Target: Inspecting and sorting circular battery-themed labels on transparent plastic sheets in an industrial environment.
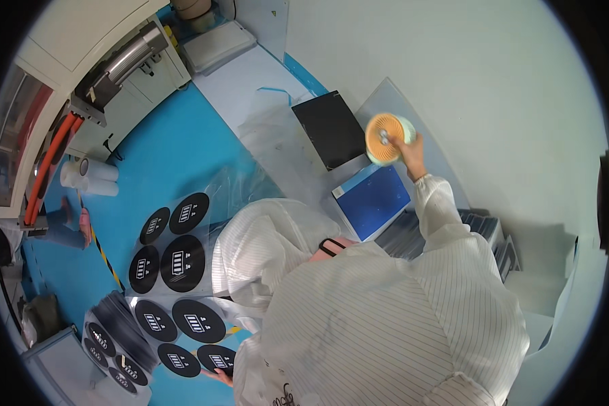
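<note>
Raised at the upper right, my right hand grips a round, ribbed orange-and-pale-green object with a silvery hub; it looks like a small fan. At the lower left, my left hand holds the lower edge of a clear plastic sheet with black discs, each bearing pale marks. Most of that hand is hidden by the sheet and my sleeve. Directly above lies another clear sheet with black discs, partly over my leg.
A black panel and a blue-faced panel lie on the worktop below my right hand. Dark sheets are stacked beside them. A pile of disc sheets stands at left. White rolls and another person's leg are farther left.
</note>
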Demonstrator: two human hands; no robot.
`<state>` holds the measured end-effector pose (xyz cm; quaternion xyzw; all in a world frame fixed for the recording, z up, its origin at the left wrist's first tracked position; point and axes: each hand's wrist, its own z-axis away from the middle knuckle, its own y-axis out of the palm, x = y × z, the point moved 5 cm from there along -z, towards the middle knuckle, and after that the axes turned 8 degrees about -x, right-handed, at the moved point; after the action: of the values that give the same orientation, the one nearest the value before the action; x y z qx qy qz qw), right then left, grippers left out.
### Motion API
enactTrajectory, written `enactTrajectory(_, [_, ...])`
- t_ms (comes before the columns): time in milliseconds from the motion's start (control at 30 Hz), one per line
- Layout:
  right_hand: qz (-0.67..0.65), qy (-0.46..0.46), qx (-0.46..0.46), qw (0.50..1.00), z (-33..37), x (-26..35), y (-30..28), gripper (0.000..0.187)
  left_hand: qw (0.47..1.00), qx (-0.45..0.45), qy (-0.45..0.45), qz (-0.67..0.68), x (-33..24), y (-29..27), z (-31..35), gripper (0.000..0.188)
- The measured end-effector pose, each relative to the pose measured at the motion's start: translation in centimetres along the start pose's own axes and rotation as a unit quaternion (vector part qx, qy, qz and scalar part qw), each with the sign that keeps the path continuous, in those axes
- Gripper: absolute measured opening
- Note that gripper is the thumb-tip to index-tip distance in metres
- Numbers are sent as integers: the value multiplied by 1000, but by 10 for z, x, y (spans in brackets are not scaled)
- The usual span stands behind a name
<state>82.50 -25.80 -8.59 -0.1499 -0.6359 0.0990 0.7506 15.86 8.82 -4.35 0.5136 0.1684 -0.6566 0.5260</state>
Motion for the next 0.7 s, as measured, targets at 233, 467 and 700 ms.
enactTrajectory(233, [176, 114, -228, 951, 21, -223, -78, 77, 995, -94, 41, -11, 9, 17, 5, 62])
enactTrajectory(467, [264, 148, -71, 950, 19, -238, -106, 96, 972, -214, 98, -20, -2, -9, 29, 62])
enactTrajectory(700, [447, 73, 42, 890, -20, -250, -143, 101, 874, -449, 182, 28, 12, -43, 97, 62])
